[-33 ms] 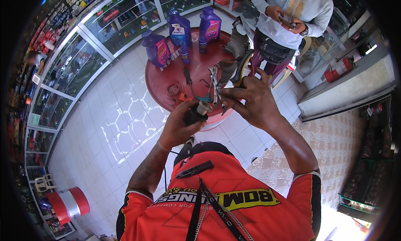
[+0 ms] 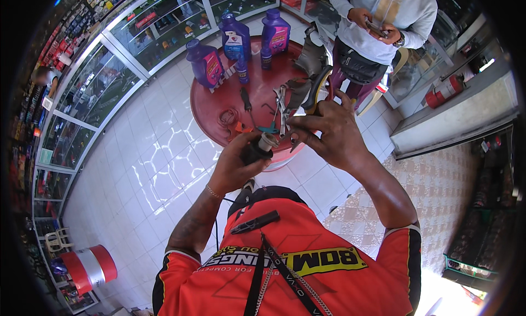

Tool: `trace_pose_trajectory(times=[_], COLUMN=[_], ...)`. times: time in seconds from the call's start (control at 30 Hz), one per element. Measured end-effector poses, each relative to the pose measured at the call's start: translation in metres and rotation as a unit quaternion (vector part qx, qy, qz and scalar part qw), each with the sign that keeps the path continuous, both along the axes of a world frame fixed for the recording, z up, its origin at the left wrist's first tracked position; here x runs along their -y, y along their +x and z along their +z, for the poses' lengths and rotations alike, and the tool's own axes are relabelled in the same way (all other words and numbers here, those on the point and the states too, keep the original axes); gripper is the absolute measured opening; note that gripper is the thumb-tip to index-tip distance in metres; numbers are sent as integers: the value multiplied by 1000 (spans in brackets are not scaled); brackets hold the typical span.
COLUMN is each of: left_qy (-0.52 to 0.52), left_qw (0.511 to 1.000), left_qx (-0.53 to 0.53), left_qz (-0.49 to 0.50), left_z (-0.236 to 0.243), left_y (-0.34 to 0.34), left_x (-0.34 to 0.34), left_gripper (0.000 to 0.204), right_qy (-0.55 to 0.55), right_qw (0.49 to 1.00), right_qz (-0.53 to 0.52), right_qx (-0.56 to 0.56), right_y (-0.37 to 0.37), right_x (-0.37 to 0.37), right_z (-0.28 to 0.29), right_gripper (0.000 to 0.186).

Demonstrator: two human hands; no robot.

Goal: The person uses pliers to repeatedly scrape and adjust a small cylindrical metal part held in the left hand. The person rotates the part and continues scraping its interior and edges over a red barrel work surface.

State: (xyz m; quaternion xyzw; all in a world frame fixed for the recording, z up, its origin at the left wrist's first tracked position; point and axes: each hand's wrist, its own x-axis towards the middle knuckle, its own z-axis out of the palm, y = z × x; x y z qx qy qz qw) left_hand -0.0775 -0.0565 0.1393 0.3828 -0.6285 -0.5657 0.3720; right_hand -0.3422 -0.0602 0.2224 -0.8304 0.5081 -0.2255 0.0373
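Note:
My left hand (image 2: 238, 160) is closed round a black cylindrical part with a pale ringed end (image 2: 267, 142), held over the near edge of the red round tabletop (image 2: 211, 108). My right hand (image 2: 331, 130) grips pliers with yellow-and-black handles (image 2: 316, 88), their tips pointing toward that part. Behind them lie a screwdriver (image 2: 246, 99), a coil of thin wire (image 2: 228, 116), an orange item (image 2: 243, 127), a teal-handled tool (image 2: 267, 128), several metal tools (image 2: 282, 105) and dark grey parts (image 2: 307, 58).
Purple bottles (image 2: 204, 64) stand on the tabletop. A person (image 2: 383, 15) in a grey hoodie stands at upper right holding a small object. Glass display cases (image 2: 74, 110) line the left and back, another person (image 2: 50, 83) among them. A red-and-silver drum (image 2: 90, 266) stands lower left.

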Motion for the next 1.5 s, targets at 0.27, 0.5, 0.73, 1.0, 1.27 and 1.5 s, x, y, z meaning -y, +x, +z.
trace_pose_trajectory(times=[0.27, 0.5, 0.73, 1.0, 1.27, 1.5], left_qy=[-3, -10, -14, -41, 2, -21], left_qw=[999, 998, 998, 996, 999, 997], left_qx=[-1, 0, 14, 64, 41, 53], left_qz=[-36, -58, -60, -51, -33, -46], left_z=[-6, -6, -8, -13, -22, -30], left_y=[1, 1, 1, 9, 16, 22], left_x=[7, 9, 9, 3, -10, -19], left_gripper=[56, 54, 54, 53, 53, 51], right_qy=[20, 8, 15, -48, -12, 27], right_qw=[1000, 1000, 1000, 998, 998, 994], right_qz=[-1, 0, 14, 30, 63, 92], right_qx=[-13, 5, 4, -2, 4, 44], right_y=[-1, -4, -1, 15, 20, 22], right_x=[0, -1, -1, -10, -11, -15], right_z=[-3, -2, 0, -14, -24, -35], right_gripper=[25, 25, 22, 20, 19, 20])
